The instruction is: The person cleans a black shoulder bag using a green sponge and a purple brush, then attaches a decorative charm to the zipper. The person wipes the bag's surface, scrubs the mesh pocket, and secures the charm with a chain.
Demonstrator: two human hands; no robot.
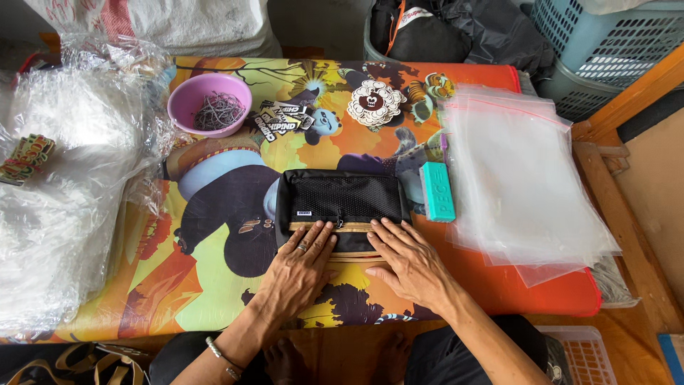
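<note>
Pouch (340, 202) lies flat on the desk (214, 285); left hand (303, 264) and right hand (406, 260) press its near edge, fingers (318, 239) spread flat, gripping nothing. Bags (520, 185) lie right.

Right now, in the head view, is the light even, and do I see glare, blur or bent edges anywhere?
Head view: soft, even daylight, with only faint shadows under the left hand and right hand on the black pouch; white glare on the crumpled plastic wrap and the clear zip bags; centre sharp; table edges bow slightly from the wide lens.
</note>
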